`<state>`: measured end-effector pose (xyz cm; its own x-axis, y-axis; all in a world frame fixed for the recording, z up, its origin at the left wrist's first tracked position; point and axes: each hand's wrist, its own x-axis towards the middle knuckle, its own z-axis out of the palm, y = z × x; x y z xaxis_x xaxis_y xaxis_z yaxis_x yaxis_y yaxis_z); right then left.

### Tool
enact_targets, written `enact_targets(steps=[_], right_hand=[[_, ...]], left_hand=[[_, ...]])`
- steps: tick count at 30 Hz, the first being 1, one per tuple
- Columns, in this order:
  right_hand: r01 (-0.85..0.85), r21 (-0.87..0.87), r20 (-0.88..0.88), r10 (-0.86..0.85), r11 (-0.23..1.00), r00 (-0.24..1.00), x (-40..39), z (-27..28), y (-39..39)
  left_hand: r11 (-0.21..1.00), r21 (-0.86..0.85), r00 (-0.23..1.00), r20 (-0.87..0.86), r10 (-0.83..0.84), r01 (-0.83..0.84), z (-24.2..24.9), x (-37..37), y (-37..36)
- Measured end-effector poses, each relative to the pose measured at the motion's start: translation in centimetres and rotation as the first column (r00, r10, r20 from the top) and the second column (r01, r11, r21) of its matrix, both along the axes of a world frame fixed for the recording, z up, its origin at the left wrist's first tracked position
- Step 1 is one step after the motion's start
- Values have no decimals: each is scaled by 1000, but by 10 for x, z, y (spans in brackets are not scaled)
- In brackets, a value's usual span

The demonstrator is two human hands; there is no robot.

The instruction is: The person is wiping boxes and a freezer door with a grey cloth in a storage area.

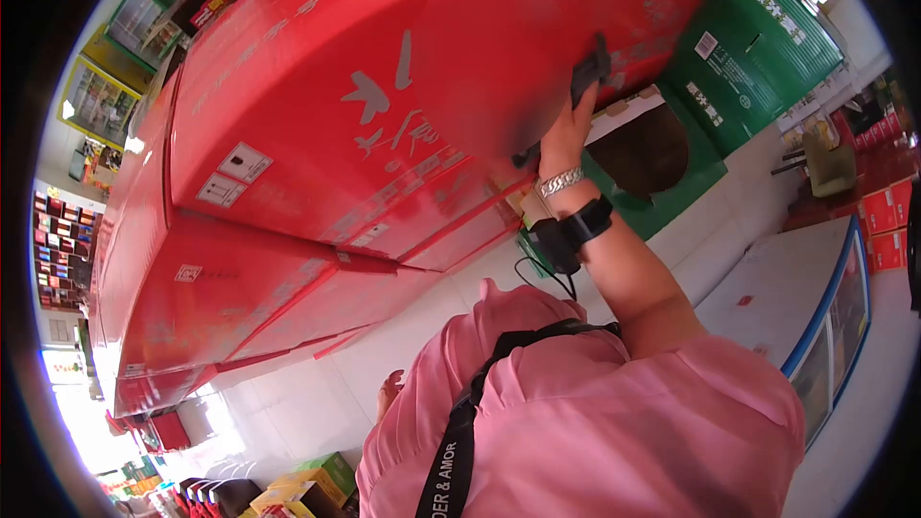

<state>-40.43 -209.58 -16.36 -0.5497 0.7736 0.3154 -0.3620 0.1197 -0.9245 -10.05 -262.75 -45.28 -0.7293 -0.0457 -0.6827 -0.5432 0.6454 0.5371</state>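
Observation:
My right hand (568,129) is raised against the large red carton (317,86) with silver lettering, its fingers closed on a dark grey cloth (590,70). A blurred patch hides part of the fingers and the cloth. The wrist wears a silver bracelet (560,182) and a black strapped device (573,232) with a cable. Just right of this hand is a green carton (696,168) with a torn opening. My left hand (389,389) hangs low beside my pink shirt (595,412), mostly hidden, away from the cartons.
More red cartons (249,297) are stacked below the large one. Another green carton (758,48) stands at upper right. A white chest freezer (767,293) with a blue edge is at right. Small boxes (307,489) lie at bottom left, and stocked shelves (62,249) stand far left.

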Motion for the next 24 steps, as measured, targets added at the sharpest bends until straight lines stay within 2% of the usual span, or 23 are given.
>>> enact_targets(steps=[3, 4, 5, 7, 8, 9, 10, 11, 15, 17, 19, 21, 22, 23, 24], right_hand=[[255, 73, -34, -253, 964, 967, -37, 3, 59], [274, 51, -46, -272, 960, 961, -43, 13, 84], [291, 28, -57, -289, 956, 956, -50, 22, 111], [336, -148, -107, -353, 930, 930, -74, 22, 169], [305, -219, -124, -337, 927, 933, -83, 20, 203], [272, -289, -142, -321, 918, 936, -85, 27, 215], [253, -284, -139, -301, 925, 943, -88, 25, 215], [234, -278, -138, -280, 932, 950, -90, 22, 216], [142, -251, -129, -179, 958, 975, -66, 47, 174], [-22, -322, -209, -48, 946, 977, -31, 69, 94], [-211, -290, -254, 138, 933, 957, 8, 92, 20], [-192, -36, -187, 182, 981, 965, 28, 87, -22], [-70, 146, -32, 75, 987, 997, 37, 87, -31], [-22, 258, 28, 15, 966, 999, 40, 83, -35], [-46, 268, 20, 42, 962, 999, 45, 87, -34]], left_hand=[[990, -41, 985, -102, -138, 134, 6, -13, 8], [982, -62, 972, -139, -188, 181, 8, -13, 9], [985, -41, 975, -143, -170, 166, 7, -13, 9], [991, 1, 980, -149, -129, 130, 4, -11, 9], [996, 18, 987, -134, -85, 88, 6, -8, 10], [998, 34, 992, -119, -41, 45, 6, -2, 9], [999, 52, 995, -103, 5, 1, 6, 2, 9], [999, -3, 995, -86, -45, 45, 5, 4, 8], [975, -155, 984, -44, -170, 162, -4, 14, 4], [964, -206, 984, -36, -176, 165, 6, 22, 7], [954, -256, 986, -24, -166, 154, 19, 28, 14], [993, -76, 991, -97, -93, 85, 21, 24, 14], [999, 27, 987, -155, -43, 48, 13, 23, 9], [991, -93, 976, -188, -110, 94, 38, 16, 20], [968, -215, 963, -206, -173, 128, 75, 2, 43]])
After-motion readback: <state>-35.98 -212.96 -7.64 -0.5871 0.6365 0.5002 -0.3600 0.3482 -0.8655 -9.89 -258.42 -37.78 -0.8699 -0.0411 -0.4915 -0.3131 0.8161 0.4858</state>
